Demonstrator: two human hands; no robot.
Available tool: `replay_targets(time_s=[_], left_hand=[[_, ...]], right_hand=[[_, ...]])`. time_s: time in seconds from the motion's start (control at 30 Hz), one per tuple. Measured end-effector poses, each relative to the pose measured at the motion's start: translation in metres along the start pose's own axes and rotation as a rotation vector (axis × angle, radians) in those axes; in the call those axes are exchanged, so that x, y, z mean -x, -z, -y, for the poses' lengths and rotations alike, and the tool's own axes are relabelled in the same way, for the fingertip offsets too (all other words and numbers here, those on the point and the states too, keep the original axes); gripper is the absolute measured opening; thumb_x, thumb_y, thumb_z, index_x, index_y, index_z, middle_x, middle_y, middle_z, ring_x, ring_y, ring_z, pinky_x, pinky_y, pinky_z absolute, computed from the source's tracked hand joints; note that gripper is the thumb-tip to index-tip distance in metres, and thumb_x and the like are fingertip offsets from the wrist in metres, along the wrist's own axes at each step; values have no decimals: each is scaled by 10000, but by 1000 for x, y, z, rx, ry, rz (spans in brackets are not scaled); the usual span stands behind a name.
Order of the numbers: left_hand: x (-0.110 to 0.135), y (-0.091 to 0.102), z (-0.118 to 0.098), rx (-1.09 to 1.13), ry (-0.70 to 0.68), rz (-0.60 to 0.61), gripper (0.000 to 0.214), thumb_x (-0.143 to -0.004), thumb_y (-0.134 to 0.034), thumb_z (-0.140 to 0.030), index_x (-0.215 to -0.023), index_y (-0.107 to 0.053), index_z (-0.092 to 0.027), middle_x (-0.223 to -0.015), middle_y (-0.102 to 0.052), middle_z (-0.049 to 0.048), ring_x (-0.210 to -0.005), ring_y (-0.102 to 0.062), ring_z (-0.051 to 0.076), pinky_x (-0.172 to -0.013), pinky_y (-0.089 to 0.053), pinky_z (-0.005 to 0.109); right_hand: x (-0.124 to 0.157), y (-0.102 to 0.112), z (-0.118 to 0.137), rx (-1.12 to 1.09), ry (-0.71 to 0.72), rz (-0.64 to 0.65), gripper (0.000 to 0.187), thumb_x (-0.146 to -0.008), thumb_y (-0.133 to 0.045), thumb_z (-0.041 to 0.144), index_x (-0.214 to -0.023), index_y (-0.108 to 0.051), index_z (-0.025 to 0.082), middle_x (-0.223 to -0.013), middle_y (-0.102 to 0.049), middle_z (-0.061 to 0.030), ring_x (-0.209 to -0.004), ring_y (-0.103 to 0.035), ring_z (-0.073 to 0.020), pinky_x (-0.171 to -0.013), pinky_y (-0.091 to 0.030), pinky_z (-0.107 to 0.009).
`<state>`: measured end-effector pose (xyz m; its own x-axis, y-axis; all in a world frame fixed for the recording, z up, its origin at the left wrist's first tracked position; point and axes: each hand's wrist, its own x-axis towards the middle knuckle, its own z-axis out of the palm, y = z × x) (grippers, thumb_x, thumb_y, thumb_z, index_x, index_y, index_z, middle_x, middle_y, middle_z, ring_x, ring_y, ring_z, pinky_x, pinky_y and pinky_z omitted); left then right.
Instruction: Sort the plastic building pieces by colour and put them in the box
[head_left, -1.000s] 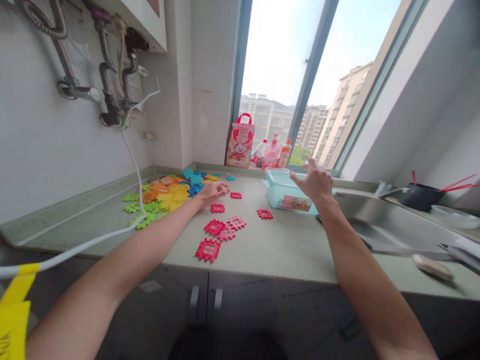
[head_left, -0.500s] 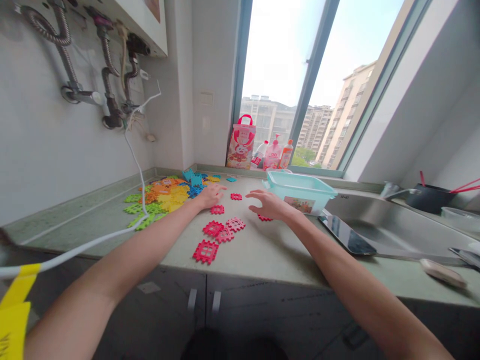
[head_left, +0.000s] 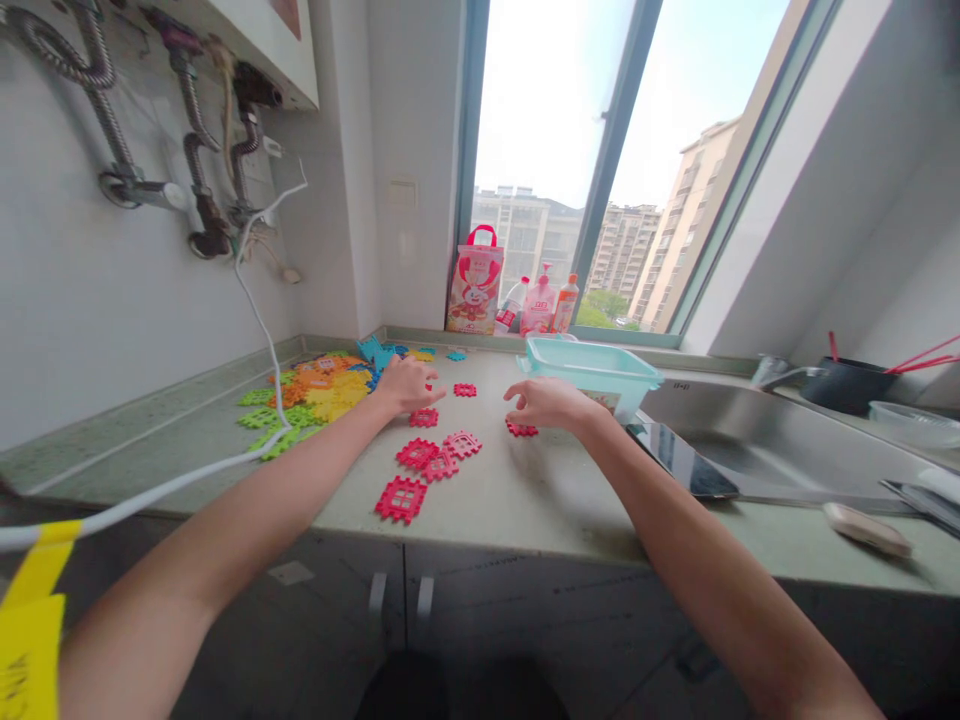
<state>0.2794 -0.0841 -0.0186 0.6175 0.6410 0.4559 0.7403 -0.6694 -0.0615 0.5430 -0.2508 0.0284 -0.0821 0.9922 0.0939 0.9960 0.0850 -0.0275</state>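
Observation:
My left hand (head_left: pixel 405 384) rests on the green counter (head_left: pixel 525 490) at the edge of a pile of yellow, orange, green and blue plastic tiles (head_left: pixel 322 392). Its fingers are curled, and a bit of a red tile shows at their tips. My right hand (head_left: pixel 546 403) hovers with its fingers spread and bent down, just above one red tile (head_left: pixel 521 431). Between and in front of my hands lie several more red tiles (head_left: pixel 418 454), the largest (head_left: pixel 401 498) nearest the counter's front edge. A light teal plastic tub (head_left: pixel 592 366) stands just behind my right hand.
A dark phone or tablet (head_left: pixel 679 462) lies right of the tub, beside a steel sink (head_left: pixel 787 450). A white cable (head_left: pixel 255 300) hangs from the wall pipes across the counter's left. A red bag (head_left: pixel 474 292) and bottles (head_left: pixel 540 305) stand on the windowsill.
My right hand came down from the teal tub to the counter and now hovers over a red tile. My left hand's fingers have curled in. The view shifted slightly.

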Motion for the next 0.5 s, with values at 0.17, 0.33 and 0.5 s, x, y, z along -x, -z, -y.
replay_targets(time_s=[0.17,0.33,0.5], left_hand=[[5,15,-9,-153,-15,43,520,-916,-550,-645,-780,-841,-235,-784,-758,139,-974,-663,341,-988,-369,509],[7,15,-11,-61,-151,59,442,-905,-594,-603,-788,-851,-263,-727,-740,96,-942,-645,298,-948,-383,436],[4,12,-12,122,-328,119,340,-923,-598,-479,-938,-873,-280,-859,-791,72,-918,-648,262,-879,-432,365]], right_hand=[[3,4,-6,10,-20,211,319,-767,-799,330,-1076,-840,259,-1004,-821,-52,-871,-748,-257,-647,-490,-292],[-2,-1,-9,-43,39,181,301,-768,-828,256,-1068,-845,236,-1016,-817,-61,-911,-737,-253,-675,-485,-285],[-11,-16,-7,-164,152,61,270,-805,-821,274,-1072,-833,240,-985,-815,-35,-857,-730,-210,-696,-481,-260]])
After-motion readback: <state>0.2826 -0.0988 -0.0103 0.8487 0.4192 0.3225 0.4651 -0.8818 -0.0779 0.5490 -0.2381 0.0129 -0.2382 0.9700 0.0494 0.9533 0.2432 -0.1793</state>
